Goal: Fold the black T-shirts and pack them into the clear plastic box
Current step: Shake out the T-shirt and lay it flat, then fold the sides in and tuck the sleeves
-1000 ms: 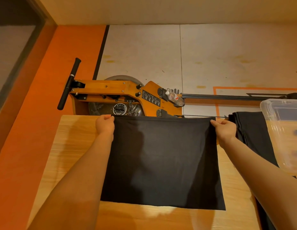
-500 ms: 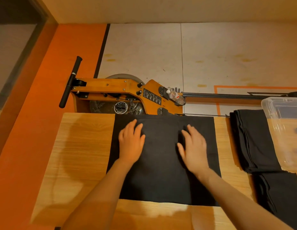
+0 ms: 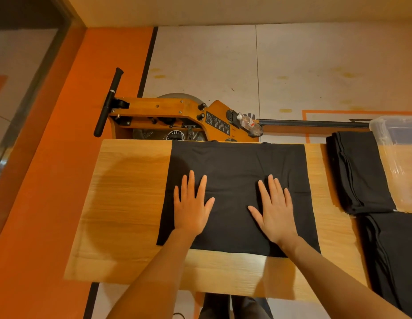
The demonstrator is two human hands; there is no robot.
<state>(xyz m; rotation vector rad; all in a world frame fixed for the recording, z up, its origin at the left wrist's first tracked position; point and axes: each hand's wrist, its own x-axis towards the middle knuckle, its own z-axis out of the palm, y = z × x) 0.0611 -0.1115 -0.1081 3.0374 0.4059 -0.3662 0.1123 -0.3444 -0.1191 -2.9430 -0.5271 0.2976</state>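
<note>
A black T-shirt [image 3: 237,166], folded into a rough square, lies flat in the middle of the wooden table [image 3: 126,203]. My left hand [image 3: 192,204] rests palm down on its left half, fingers spread. My right hand [image 3: 275,207] presses flat on its right half, also with fingers apart. Neither hand grips the cloth. Two folded black T-shirts lie to the right: one [image 3: 359,171] at the far right edge and another [image 3: 394,256] nearer me. The clear plastic box [image 3: 394,134] stands at the far right, partly cut off by the frame.
Beyond the table's far edge stands an orange wooden rowing machine [image 3: 168,111] with a black handle and a plastic bottle [image 3: 248,123]. The floor is orange on the left and pale tiles behind. Bare wood shows on the table's left side.
My hands let go of the shirt's far corners, laid flat on the cloth, then slid toward me across it. The view tilted down a little.
</note>
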